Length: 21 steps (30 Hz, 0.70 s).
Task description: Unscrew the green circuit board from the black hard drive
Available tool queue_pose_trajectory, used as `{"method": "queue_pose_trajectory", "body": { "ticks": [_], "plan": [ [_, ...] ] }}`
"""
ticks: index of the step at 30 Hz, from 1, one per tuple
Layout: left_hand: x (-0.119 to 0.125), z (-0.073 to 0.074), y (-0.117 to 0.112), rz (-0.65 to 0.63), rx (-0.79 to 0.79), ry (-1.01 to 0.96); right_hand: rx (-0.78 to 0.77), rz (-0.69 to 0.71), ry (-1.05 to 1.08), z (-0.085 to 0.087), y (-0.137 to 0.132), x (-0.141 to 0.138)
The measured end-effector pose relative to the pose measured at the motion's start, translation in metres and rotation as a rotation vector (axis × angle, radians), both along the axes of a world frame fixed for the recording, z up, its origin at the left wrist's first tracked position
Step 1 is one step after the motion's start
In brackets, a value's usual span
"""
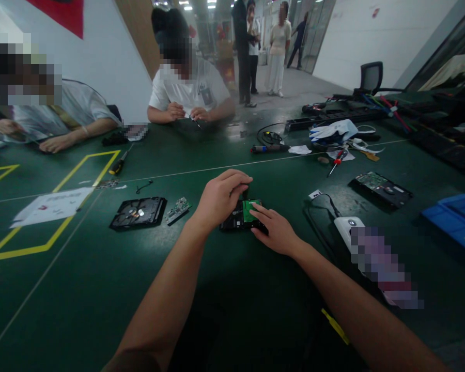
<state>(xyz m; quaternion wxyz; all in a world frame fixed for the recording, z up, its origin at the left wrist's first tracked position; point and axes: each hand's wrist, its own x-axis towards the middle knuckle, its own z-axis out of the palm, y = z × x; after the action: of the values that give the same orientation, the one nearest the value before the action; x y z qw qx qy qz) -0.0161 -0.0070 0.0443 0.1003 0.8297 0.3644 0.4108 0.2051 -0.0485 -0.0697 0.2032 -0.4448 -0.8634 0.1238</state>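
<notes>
A hard drive lies on the green table in front of me, its green circuit board facing up. My left hand arches over its far side, closed in a pinch. A short dark piece shows below those fingertips, but I cannot make out what it is. From the right, my right hand grips the drive's corner, fingertips on the board and thumb at the near edge. To the left lie another hard drive and a loose circuit board.
Further right are a third hard drive, a red-handled screwdriver, a white cabled device and a blue tray. A dark cylindrical tool and gloves lie beyond. Two people work across the table; several stand behind.
</notes>
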Motion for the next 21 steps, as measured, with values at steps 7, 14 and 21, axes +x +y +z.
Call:
{"method": "queue_pose_trajectory", "body": {
  "ticks": [7, 14, 21],
  "plan": [
    [-0.0005, 0.0035, -0.0030, -0.050, -0.046, 0.020, 0.003, 0.003, 0.000, -0.0006, 0.0005, -0.0001],
    [0.0002, 0.0003, -0.0020, -0.015, -0.049, -0.016, 0.009, 0.001, 0.017, -0.0033, 0.0012, 0.0002],
    [-0.0010, -0.0015, 0.0002, -0.120, -0.209, -0.163, 0.015, 0.000, 0.011, -0.0020, 0.0002, 0.0003]
  ]
}}
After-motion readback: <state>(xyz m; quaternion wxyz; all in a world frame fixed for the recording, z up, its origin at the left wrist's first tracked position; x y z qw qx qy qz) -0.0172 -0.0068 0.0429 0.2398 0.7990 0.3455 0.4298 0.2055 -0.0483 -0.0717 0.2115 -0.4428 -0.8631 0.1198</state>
